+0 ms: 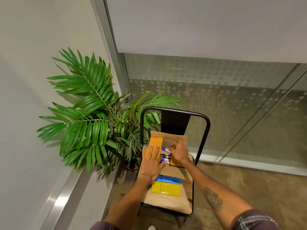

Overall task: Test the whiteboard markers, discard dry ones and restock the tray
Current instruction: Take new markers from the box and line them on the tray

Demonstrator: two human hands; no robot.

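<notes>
Two bare forearms reach out of plaid sleeves (255, 219) over one chair (207, 123). One open cardboard box (167, 136) sits at the seat's 12 o'clock. The left hand (152, 165) lies flat on the box's 9 o'clock flap, fingers spread. The right hand (179, 152), blurred, pinches one blue marker (165, 149) over the box. At least two more markers (164, 159) lie inside, between the hands. One blue-and-yellow pack (166, 188) rests on the seat at the box's 6 o'clock. One palm plant (93, 113) stands at the chair's 9 o'clock.
</notes>
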